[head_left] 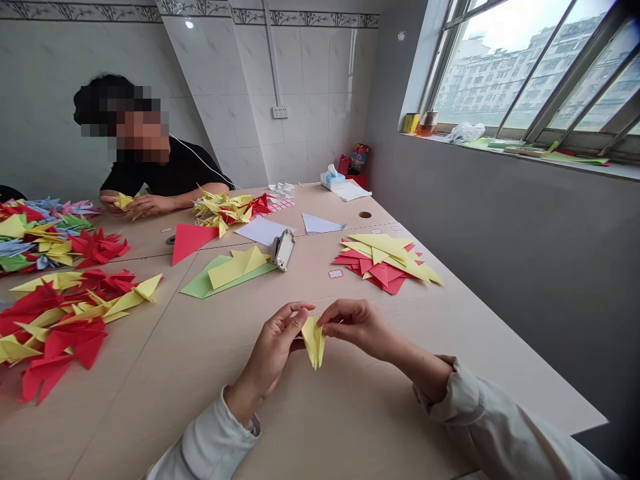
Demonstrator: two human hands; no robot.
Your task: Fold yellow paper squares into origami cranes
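Observation:
A small folded yellow paper piece (314, 341) hangs point down just above the beige table (210, 373). My left hand (274, 350) pinches its upper left edge with thumb and fingertips. My right hand (357, 327) pinches its upper right edge, fingers curled. Both hands meet over the table's near middle. Both wrists wear pale sleeves.
Red and yellow folded shapes (60, 320) pile at the left. A stack of red and yellow folded sheets (387, 261) lies ahead right. Green and yellow sheets (227, 272) and a phone (284, 249) sit in the middle. Another person (150, 167) folds yellow paper at the far left.

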